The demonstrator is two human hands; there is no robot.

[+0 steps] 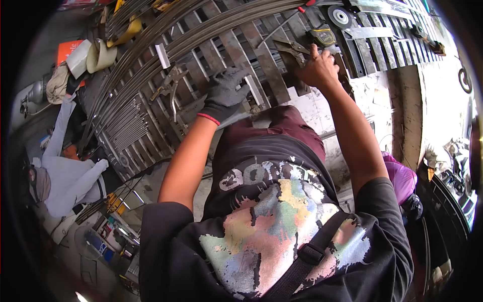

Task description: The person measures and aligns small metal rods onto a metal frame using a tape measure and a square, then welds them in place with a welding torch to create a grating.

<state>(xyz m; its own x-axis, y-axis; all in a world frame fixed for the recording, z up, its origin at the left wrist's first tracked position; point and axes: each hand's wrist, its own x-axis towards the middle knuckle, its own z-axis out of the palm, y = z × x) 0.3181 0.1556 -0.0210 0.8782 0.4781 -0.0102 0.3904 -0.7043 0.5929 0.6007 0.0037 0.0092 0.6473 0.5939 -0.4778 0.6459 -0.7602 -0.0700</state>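
Observation:
My left hand [226, 91], in a dark grey glove with a red cuff, is over the slatted metal bench with its fingers bent. Its thumb side is against a short light metal bar [255, 90], which it appears to grip. My bare right hand [319, 69] has its fingers apart and holds nothing visible. Just beyond its fingertips lies a yellow and black tape measure [322, 36]. Locking pliers [292, 48] lie to its left, partly close to the hand. A second pair of locking pliers [171, 85] rests left of my gloved hand.
Long thin metal rods [201, 32] run across the bench [234, 45]. A grinding disc [339, 17] and a red-handled tool [305, 6] lie at the back. Another short metal piece [162, 56] sits left. A co-worker in grey sleeves [70, 173] is at the far left.

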